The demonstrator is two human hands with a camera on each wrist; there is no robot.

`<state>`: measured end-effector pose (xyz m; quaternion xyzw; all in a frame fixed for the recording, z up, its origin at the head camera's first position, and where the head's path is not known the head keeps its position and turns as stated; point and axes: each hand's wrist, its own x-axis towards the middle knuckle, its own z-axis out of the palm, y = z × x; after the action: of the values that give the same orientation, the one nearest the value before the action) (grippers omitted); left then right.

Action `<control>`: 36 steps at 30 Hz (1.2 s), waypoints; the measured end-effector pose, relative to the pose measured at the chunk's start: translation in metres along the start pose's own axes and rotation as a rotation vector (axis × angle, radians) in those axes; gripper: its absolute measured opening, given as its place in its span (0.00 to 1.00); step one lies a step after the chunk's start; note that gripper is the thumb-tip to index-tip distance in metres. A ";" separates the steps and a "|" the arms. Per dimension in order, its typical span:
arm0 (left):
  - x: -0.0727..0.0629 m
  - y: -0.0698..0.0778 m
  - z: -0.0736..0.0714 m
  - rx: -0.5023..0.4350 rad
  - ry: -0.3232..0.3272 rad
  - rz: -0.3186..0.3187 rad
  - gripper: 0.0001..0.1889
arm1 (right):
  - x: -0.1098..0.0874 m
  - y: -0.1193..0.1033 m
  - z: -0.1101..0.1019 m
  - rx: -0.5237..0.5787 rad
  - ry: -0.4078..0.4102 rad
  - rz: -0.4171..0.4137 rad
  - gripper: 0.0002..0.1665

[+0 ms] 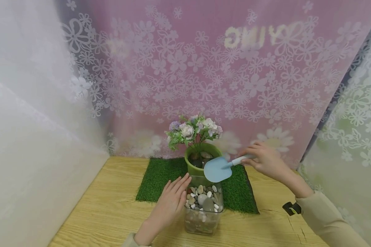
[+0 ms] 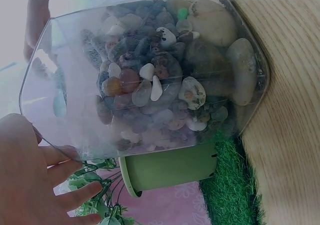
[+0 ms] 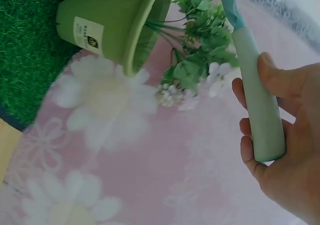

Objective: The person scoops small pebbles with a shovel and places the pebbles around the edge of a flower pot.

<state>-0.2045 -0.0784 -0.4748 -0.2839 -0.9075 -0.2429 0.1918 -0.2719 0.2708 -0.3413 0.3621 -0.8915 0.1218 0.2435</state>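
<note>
My right hand [image 1: 264, 160] grips the pale handle [image 3: 260, 95] of a small light-blue shovel [image 1: 217, 169]. Its blade hangs in the air over the near right rim of a green flowerpot [image 1: 191, 169] and the back of a clear box. The clear plastic box [image 2: 75, 120] stands on the table, holding many pebbles [image 1: 204, 199] of mixed size and colour. At the box's left rim is my left hand [image 1: 170, 200], its fingers extended and spread. White and purple flowers [image 1: 187, 131] with green leaves rise from the pot, which has stones inside.
A green artificial grass mat [image 1: 239, 193] lies beneath the pot, on the wood-grain table [image 1: 111, 206]. Behind hangs a pink flowered curtain [image 1: 188, 68], with pale sheets at both sides. A black clip-like piece [image 1: 291, 208] is at the right sleeve.
</note>
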 end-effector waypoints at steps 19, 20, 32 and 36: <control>0.001 -0.001 0.000 -0.013 -0.010 0.004 0.25 | 0.052 -0.051 0.002 -0.226 -0.109 -0.359 0.11; 0.000 -0.001 0.000 -0.014 -0.011 0.004 0.25 | 0.055 -0.054 0.002 -0.244 -0.118 -0.375 0.11; 0.000 0.000 0.001 -0.011 -0.031 -0.011 0.25 | 0.080 -0.071 0.009 -0.332 -0.215 -0.507 0.11; 0.000 -0.001 0.000 -0.003 -0.022 -0.024 0.24 | 0.080 -0.075 0.015 -0.308 -0.222 -0.529 0.12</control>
<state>-0.2049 -0.0789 -0.4754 -0.2759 -0.9126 -0.2433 0.1783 -0.2739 0.1651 -0.3094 0.5510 -0.7957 -0.1219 0.2200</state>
